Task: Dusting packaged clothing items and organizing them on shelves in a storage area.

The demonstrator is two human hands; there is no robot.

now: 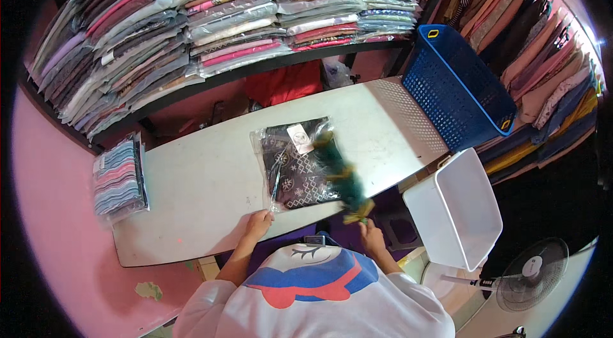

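A folded dark garment with white geometric patterns (301, 180) lies in a clear plastic bag (274, 207) on the white table (191, 194). A white tag (300, 138) shows near its top. At the bag's lower left corner, my left hand (258, 224) has its fingers closed on the plastic. My right hand (372, 237) grips the handle end of a green and yellow duster (352, 184), blurred by motion. The duster's head passes over the garment's right side; whether it touches the bag cannot be told.
A stack of bagged striped clothes (119, 177) sits at the table's left end. A blue perforated basket (426, 84) stands at the right end, near a white bin (431, 204). Shelved bagged garments (230, 12), hanging clothes (522, 36) and a fan (531, 271) surround the table.
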